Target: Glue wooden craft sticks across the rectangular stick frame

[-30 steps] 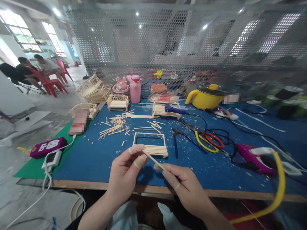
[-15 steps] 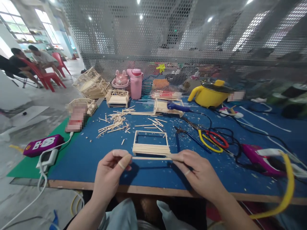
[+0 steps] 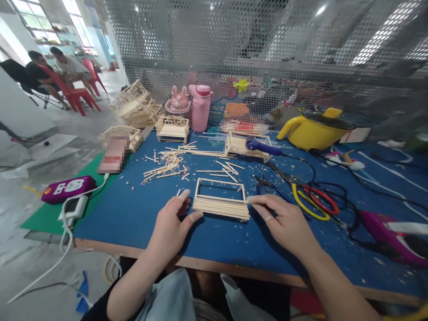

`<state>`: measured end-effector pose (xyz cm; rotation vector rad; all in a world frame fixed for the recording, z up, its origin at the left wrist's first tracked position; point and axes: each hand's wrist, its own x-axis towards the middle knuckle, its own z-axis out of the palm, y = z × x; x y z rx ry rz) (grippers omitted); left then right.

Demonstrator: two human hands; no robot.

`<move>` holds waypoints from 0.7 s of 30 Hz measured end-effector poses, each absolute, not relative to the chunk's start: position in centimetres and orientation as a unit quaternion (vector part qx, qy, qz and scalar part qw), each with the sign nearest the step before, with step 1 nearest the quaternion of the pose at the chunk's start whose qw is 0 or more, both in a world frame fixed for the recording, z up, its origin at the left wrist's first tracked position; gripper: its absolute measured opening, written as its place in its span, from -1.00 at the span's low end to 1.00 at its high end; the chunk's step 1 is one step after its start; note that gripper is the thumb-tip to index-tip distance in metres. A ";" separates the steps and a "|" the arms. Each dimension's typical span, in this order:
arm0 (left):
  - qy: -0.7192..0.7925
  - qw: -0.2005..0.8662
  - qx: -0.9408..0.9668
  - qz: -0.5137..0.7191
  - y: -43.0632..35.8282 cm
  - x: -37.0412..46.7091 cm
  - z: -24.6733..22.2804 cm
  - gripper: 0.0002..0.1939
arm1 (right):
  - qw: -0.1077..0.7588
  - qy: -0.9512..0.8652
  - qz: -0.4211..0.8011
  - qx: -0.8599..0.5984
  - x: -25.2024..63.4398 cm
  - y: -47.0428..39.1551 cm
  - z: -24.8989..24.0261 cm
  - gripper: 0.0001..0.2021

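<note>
A small rectangular frame of thin wooden sticks [image 3: 220, 208] lies on the blue mat in front of me, its near part covered by several sticks side by side. At its left end is my left hand [image 3: 175, 218], index finger and thumb spread apart, the thumb tip by the near corner. My right hand [image 3: 282, 220] is at the right end, fingertips closed at the end of a pale stick [image 3: 220, 199] lying along the covered part. Loose sticks [image 3: 170, 162] are heaped behind the frame.
Pliers [image 3: 267, 183] and scissors [image 3: 309, 203] lie to the right among black cables. A blue glue gun [image 3: 262, 146] rests on another stick piece. Behind stand a yellow pot [image 3: 316, 131] and pink jug [image 3: 201, 109]. At left are a phone [image 3: 114, 155] and purple box [image 3: 68, 188]. Two people sit far left.
The single stick held between both hands has been lowered onto the frame. My left hand's fingers have spread apart. The view has shifted, so the table's things appear farther right.
</note>
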<state>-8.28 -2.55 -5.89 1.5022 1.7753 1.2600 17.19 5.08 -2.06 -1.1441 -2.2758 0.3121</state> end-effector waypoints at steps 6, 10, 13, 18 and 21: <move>0.654 0.218 0.582 0.430 -2.4 -7.9 -5.3 -0.59 | 0.273 -0.850 0.133 -0.431 17.3 5.4 -2.5 -0.79; 0.655 0.206 0.588 0.428 -2.4 -7.7 -5.3 -0.63 | 0.261 -0.855 0.139 -0.426 17.3 5.5 -2.6 -0.78; 0.659 0.204 0.584 0.427 -2.4 -7.6 -5.4 -0.67 | 0.257 -0.859 0.147 -0.418 17.1 5.5 -2.5 -0.77; 0.660 0.207 0.582 0.428 -2.4 -7.5 -5.3 -0.68 | 0.254 -0.861 0.148 -0.415 17.1 5.7 -2.4 -0.77; 0.657 0.211 0.581 0.431 -2.4 -7.5 -5.2 -0.66 | 0.249 -0.859 0.143 -0.425 17.2 5.7 -2.4 -0.78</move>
